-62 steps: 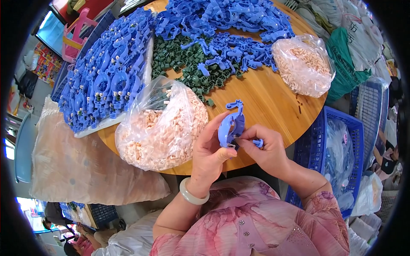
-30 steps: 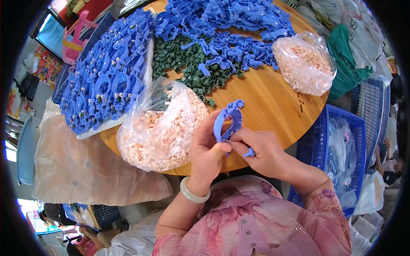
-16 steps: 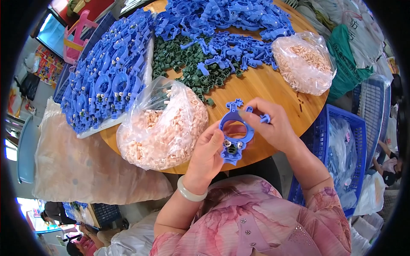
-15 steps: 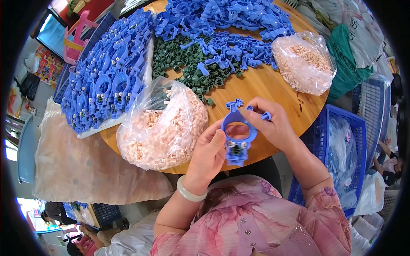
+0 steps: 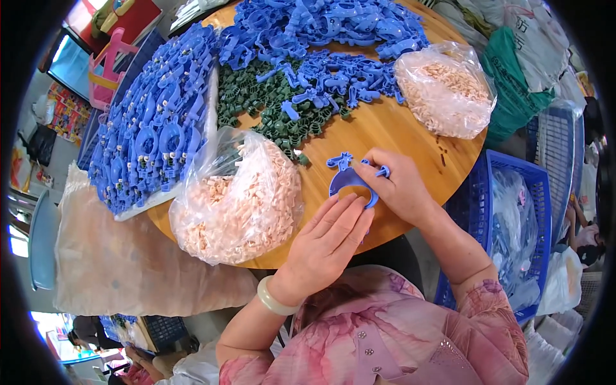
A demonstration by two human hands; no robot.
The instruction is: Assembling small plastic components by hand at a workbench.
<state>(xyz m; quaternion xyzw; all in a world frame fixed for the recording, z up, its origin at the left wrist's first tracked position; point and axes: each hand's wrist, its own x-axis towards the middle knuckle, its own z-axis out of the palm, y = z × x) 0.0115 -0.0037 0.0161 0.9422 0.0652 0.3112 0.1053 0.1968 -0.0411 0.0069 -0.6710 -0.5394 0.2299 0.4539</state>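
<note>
Left hand [image 5: 327, 244] now over ring edge [image 5: 345, 178]

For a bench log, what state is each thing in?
Blue ring piece: held, lower part covered
Left hand: laid over the piece
Right hand: holding the piece and a small blue part
Left bag: open, holding peach pieces
Green pieces: loose, heaped
Right crate: open, holding clear plastic

Bold dark characters mark a white sack [image 5: 539, 54], beyond and to the right of the person's right hand [image 5: 399, 186]; smaller print, too indistinct to read, shows on a green bag [image 5: 510, 80] beside the sack, nearer that hand.
</note>
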